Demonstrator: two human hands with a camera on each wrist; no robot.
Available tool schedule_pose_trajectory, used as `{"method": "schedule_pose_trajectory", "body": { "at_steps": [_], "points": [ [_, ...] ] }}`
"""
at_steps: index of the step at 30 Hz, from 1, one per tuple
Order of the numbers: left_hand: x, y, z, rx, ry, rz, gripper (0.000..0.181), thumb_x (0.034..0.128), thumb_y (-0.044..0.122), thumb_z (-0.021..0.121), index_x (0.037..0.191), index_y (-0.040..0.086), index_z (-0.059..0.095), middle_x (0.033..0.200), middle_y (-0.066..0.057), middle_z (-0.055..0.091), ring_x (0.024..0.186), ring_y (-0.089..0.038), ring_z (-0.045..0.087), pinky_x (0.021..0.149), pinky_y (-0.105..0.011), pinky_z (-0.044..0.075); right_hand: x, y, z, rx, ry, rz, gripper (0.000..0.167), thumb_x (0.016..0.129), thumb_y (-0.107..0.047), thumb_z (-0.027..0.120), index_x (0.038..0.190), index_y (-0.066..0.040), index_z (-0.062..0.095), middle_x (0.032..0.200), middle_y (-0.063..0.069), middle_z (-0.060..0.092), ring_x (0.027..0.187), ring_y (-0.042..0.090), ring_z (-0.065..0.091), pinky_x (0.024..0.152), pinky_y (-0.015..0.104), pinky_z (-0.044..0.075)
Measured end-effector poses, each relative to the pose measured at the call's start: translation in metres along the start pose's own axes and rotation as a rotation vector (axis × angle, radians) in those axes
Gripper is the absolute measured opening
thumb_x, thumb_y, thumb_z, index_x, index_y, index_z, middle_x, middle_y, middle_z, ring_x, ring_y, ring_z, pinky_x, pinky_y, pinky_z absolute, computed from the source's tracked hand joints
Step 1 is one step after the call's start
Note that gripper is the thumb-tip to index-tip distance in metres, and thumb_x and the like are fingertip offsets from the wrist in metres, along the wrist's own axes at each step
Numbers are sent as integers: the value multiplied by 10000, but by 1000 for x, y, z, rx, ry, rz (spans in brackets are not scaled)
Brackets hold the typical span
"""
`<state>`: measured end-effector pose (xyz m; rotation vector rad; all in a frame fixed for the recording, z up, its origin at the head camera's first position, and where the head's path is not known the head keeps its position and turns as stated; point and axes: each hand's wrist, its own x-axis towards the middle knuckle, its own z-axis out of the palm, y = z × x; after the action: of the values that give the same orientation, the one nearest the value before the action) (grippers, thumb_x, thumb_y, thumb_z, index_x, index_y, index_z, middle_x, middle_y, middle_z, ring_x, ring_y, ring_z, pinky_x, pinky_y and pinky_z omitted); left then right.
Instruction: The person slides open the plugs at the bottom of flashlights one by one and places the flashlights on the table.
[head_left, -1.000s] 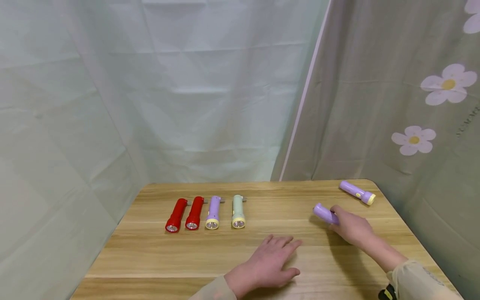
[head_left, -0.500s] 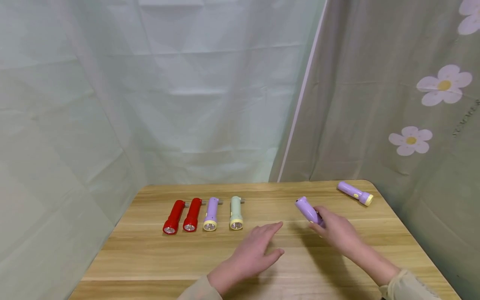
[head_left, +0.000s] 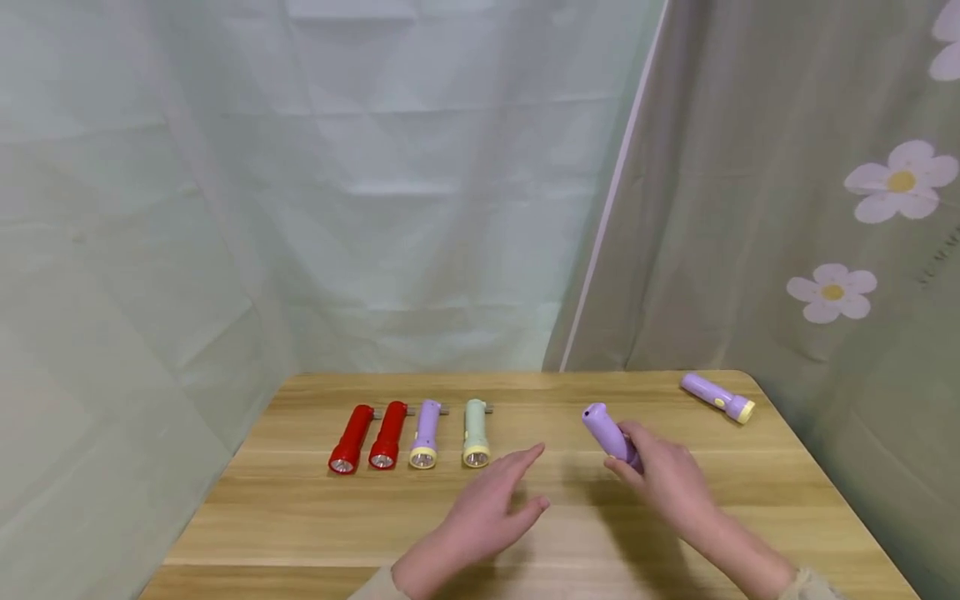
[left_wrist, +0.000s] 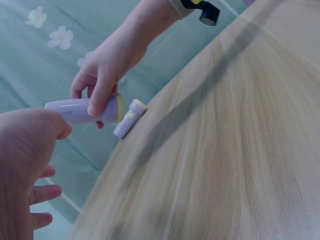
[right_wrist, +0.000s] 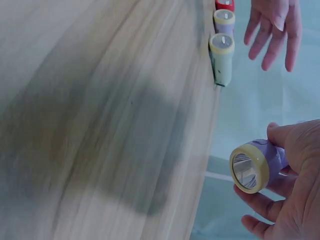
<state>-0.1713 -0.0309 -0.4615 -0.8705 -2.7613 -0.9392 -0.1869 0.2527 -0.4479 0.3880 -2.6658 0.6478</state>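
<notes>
mostly lilac flashlight (head_left: 611, 433), yellow rim (right_wrist: 262, 166), silvery reflector (right_wrist: 244, 171), right hand (head_left: 667, 479) gripping it, left hand (head_left: 487, 510) spread

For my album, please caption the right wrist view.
Right hand grips a yellow-rimmed lavender flashlight; left hand open beyond.

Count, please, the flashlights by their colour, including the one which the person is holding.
Red flashlights: 2
Purple flashlights: 3, one of them held in the right hand
Pale green flashlight: 1
Total: 6
</notes>
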Motion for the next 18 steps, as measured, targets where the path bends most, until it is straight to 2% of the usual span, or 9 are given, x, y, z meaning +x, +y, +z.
{"method": "schedule_pose_trajectory", "body": {
  "at_steps": [7, 14, 18],
  "points": [
    [-2, 2, -2, -96, 92, -56, 636, 1007, 400, 626, 1576, 232, 398, 1492, 48, 530, 1307, -181, 548, 1033, -474, 476, -4, -13, 8, 27, 47, -21, 466, 820, -301, 877, 1188, -117, 660, 872, -42, 711, 678, 73, 589, 605, 336, 466],
    [1, 3, -5, -189, 179, -103, 621, 1009, 413, 627, 1565, 240, 411, 1420, 75, 587, 1268, -156, 569, 994, -484, 497, -3, -26, 15, -3, 80, -68, 543, 802, -344, 885, 1251, -109, 692, 887, -54, 724, 766, 143, 660, 817, 481, 505],
    [6, 5, -8, -245, 215, -122, 616, 1010, 401, 633, 1564, 257, 404, 1408, 96, 593, 1259, -139, 569, 990, -492, 495, -2, -30, 17, -5, 102, -85, 475, 800, -355, 884, 1178, -122, 716, 836, -77, 699, 747, 120, 647, 848, 463, 486]
  ]
}}
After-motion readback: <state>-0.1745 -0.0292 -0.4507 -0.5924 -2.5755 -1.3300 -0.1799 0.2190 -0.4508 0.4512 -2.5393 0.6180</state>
